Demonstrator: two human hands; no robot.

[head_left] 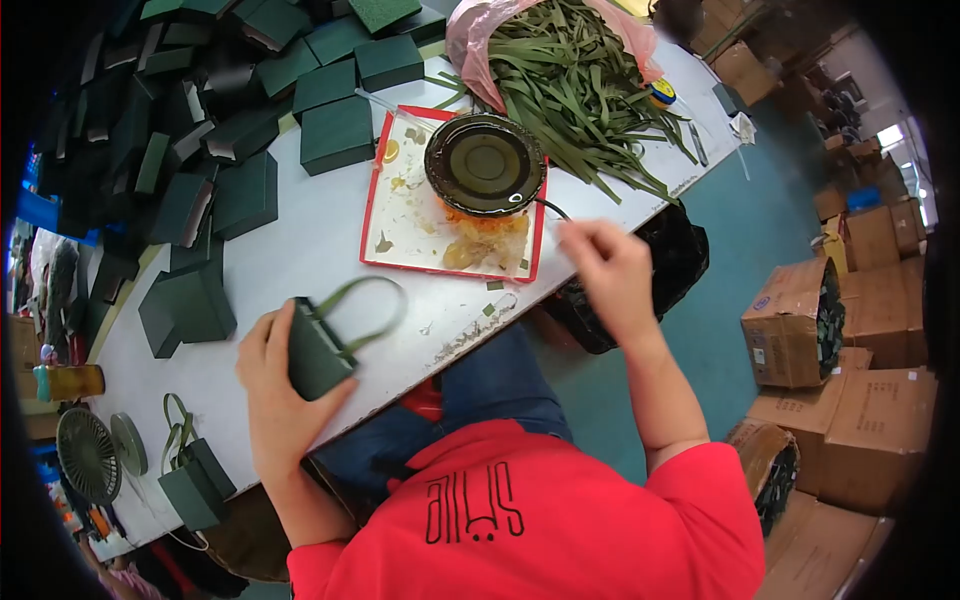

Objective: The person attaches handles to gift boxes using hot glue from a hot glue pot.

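My left hand [275,385] grips a small dark green box [318,350] near the table's front edge; a green ribbon loop [365,305] arcs from the box like a handle. My right hand [610,270] hovers just off the table edge with fingers pinched together, right of a red-rimmed white tray [400,215]. On the tray stands a round dark pot [485,165] over orange glue residue, with a thin rod sticking out toward my right hand. Whether the fingers hold that rod I cannot tell.
A heap of dark green boxes [200,110] covers the table's back left. Green ribbon strips [580,85] spill from a pink bag at the back. A finished box with handle [192,480] and a small fan [90,455] sit at left. Cardboard cartons [850,400] stand on the floor right.
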